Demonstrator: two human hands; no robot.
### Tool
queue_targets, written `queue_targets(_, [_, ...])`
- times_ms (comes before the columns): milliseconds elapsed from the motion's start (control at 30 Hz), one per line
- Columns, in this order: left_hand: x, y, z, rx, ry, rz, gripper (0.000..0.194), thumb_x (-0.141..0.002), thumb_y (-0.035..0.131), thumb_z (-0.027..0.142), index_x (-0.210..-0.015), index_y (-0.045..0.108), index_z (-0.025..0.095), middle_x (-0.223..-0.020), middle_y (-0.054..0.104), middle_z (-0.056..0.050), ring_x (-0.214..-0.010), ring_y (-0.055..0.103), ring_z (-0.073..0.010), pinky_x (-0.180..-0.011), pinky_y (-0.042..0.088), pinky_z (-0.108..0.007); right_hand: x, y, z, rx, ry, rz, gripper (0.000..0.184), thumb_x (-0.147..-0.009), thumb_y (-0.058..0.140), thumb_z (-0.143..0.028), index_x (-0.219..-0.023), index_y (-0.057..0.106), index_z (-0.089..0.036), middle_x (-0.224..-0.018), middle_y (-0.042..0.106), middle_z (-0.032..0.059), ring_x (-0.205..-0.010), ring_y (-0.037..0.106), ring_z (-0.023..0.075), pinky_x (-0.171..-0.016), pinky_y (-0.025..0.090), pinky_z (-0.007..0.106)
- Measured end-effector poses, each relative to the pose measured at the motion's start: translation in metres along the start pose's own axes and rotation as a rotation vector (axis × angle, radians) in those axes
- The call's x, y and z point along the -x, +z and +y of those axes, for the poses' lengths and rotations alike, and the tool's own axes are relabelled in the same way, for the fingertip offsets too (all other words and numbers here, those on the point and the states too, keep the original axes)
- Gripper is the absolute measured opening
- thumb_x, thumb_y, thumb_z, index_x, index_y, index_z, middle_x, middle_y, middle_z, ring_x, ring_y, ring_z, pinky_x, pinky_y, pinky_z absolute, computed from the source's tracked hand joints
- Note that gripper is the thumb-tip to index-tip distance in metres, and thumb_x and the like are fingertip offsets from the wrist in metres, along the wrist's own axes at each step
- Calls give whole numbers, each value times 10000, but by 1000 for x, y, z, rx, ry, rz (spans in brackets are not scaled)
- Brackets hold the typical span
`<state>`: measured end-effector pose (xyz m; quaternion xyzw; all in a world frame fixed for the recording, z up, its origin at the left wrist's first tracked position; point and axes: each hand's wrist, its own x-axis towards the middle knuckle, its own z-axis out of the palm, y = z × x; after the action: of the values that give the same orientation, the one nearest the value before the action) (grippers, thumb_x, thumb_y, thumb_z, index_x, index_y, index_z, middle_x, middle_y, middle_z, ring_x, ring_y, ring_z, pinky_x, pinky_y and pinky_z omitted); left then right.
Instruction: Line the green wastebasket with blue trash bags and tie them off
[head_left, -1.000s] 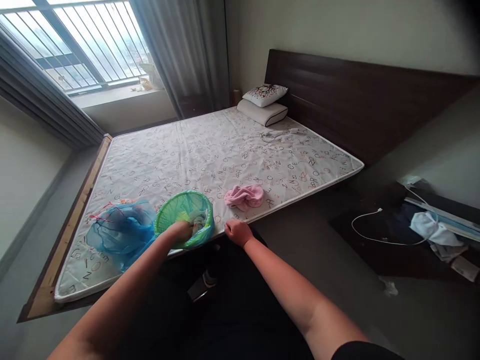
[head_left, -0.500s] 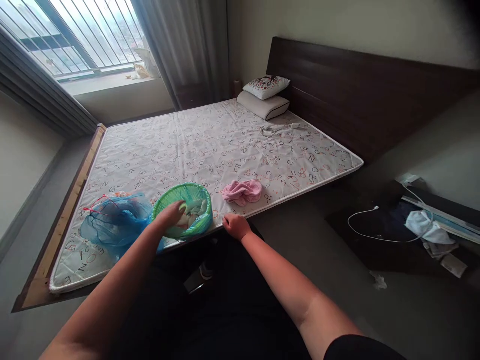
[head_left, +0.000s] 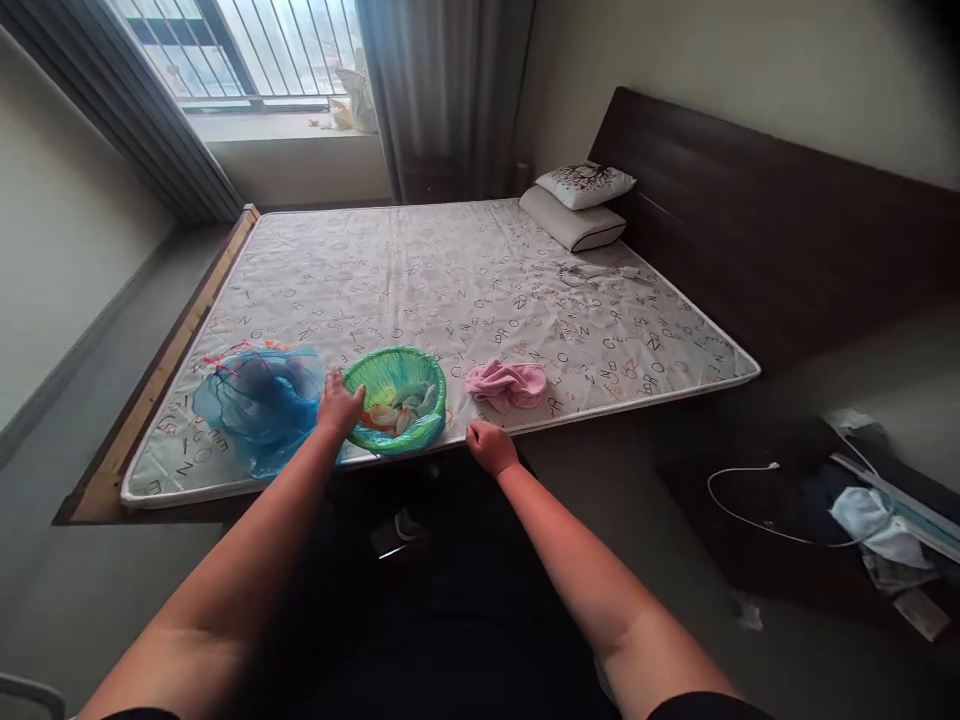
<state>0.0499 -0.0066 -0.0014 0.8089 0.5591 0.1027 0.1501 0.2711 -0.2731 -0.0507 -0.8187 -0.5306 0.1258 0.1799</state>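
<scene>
A green basket (head_left: 362,430) lined with thin blue-green plastic stands at the mattress's near edge. Crumpled pale and orange scraps (head_left: 397,412) lie inside it. My left hand (head_left: 341,405) is at the basket's left rim, fingers stretched and thumb apart, with nothing seen in it; whether it touches the rim I cannot tell. To its left spreads a sheer blue plastic bag (head_left: 259,405) with red ties. My right hand (head_left: 491,447) is closed in a fist by the mattress edge, nothing showing from it. Just beyond that fist lies a bunched pink cloth (head_left: 506,383).
The letter-printed mattress (head_left: 337,290) sits on a wooden frame (head_left: 180,345) with a dark headboard (head_left: 720,180). Two stacked pillows (head_left: 577,205) and a white cable (head_left: 592,273) are at its far right. A dark low surface at right holds a white cloth (head_left: 874,520) and a cord.
My left hand has come out of the basket to its left rim, and its fingers have opened. The view has turned left. My right hand stays a fist at the edge.
</scene>
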Motion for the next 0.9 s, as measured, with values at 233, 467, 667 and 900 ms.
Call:
queue_targets(233, [4,2,-4,-44,1,-37,836,-993,502,459,-1669,289,16,-1729,304,-238,-1622,270,-343,-1323,234,-467,-2,5,8,-17,8,-4,325,-1080,450,-273,-891,702,-192,-923,754,54,-843,630,169,-708,304,278])
queue_targets(467, [6,3,-6,-51,0,-31,839,-973,546,437,-1676,290,57,-1711,355,-227,-1599,320,-346,-1304,273,-451,-2,7,12,-12,25,8,329,-1073,441,-266,-874,691,-189,-906,750,66,-832,635,182,-709,302,291])
queue_targets(667, [6,7,-7,-66,-2,-37,820,-977,546,453,-1668,317,76,-1722,333,-223,-1611,293,-347,-1299,270,-450,-2,9,15,-55,27,19,337,-1072,430,-271,-864,683,-192,-900,745,65,-838,642,184,-713,310,286])
queue_targets(900, [7,8,-11,-26,-39,-37,819,-967,568,462,-1664,334,101,-1717,355,-206,-1583,354,-344,-1282,298,-426,-3,10,17,-51,36,10,355,-1072,419,-290,-854,682,-192,-884,738,74,-810,628,185,-688,292,294])
